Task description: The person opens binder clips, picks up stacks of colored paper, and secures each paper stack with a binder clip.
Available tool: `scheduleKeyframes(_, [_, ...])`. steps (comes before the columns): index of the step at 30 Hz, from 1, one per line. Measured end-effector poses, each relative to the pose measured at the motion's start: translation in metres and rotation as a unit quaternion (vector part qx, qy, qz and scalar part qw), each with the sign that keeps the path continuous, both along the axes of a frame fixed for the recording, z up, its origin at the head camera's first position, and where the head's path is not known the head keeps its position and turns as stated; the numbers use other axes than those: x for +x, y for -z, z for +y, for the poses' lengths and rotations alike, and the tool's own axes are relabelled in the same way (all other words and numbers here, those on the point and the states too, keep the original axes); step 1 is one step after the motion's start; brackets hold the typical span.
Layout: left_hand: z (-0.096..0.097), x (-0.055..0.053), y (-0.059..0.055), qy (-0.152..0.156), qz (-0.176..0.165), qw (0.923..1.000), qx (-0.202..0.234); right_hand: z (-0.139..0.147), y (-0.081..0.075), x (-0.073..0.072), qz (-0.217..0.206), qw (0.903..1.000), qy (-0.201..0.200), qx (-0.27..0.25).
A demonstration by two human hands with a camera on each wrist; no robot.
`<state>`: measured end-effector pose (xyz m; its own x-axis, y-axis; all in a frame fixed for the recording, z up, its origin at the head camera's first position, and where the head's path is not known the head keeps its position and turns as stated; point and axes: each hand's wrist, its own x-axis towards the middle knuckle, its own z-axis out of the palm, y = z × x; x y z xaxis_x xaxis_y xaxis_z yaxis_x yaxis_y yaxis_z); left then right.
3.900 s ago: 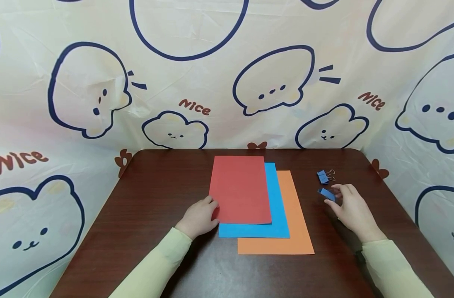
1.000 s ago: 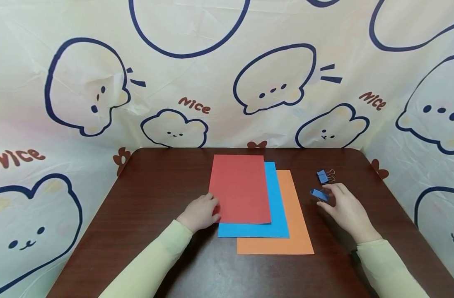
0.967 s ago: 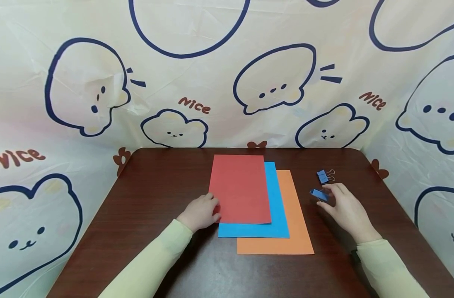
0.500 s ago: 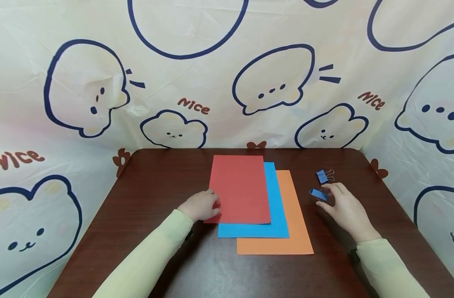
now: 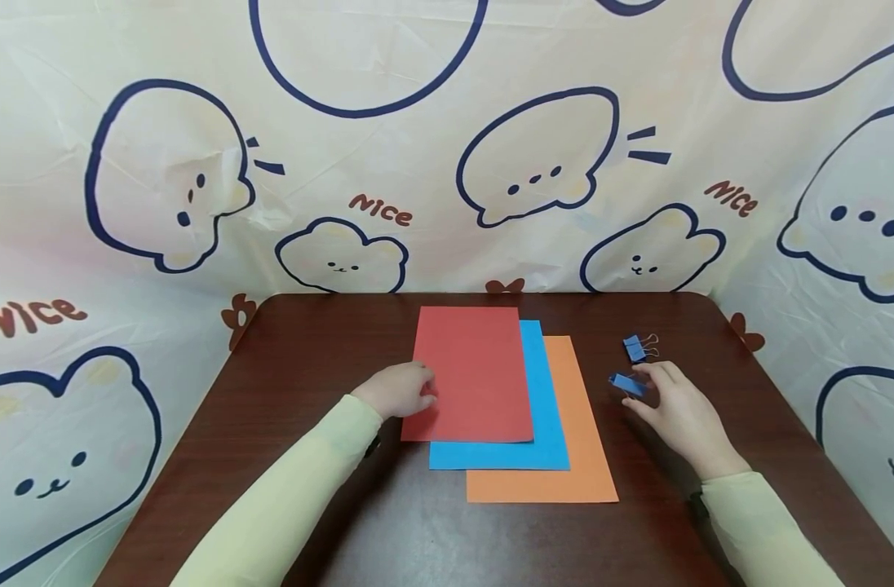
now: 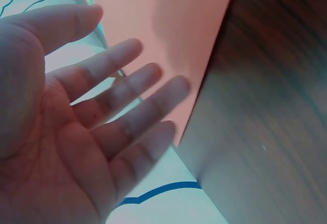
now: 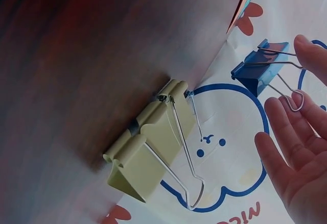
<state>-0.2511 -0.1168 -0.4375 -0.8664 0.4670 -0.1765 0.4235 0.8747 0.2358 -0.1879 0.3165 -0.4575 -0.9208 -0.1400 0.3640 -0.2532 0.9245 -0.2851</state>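
At the far left, the word "Nice" [image 5: 32,318] reads in brown lettering on a pale, creased cloth [image 5: 418,155] printed with thick navy outlines of bear-like faces; the same word appears twice more along the back, once left of centre and once at the right. Below it spreads the surface [image 5: 432,546], dark reddish brown with a wood-grain look, a dull sheen and rounded far corners. The left hand [image 5: 399,390], in a pale yellow-green sleeve [image 5: 307,481], is over the left edge of a red sheet [image 5: 476,367], its fingers extended and spread apart, holding nothing; whether it touches the sheet I cannot tell. The red sheet, smooth, flat and rectangular, lies on top of a bright blue sheet [image 5: 544,408], which in turn overlaps an orange sheet [image 5: 579,424], each stepped to the right and nearer. Further right, well apart from the sheets, a blue clip [image 5: 627,385] with a wedge-shaped body is pinched by its wire handles between the thumb and fingers of the right hand [image 5: 682,416]. Just beyond it, a second clip [image 5: 635,349], also blue, rests with its silvery wire loops pointing right. The right wrist view also shows a pale yellow clip [image 7: 159,129], glossy and larger-looking, on the surface.
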Motion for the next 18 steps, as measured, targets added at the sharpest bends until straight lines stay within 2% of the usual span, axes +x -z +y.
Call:
scheduleKeyframes(5, [0.002,-0.013,-0.001,0.016,0.047,0.9988,-0.002,0.000,0.001,-0.001,0.000,1.0000,-0.001,-0.002])
scheduleKeyframes(9, [0.004,-0.022,0.001,0.014,0.073,0.9972,0.002,0.001,0.002,-0.001,0.002,1.0000,0.000,-0.002])
scheduleKeyframes(18, [0.004,-0.034,0.007,-0.007,0.083,0.9964,0.018,0.001,0.002,-0.001,0.004,1.0000,0.003,-0.002])
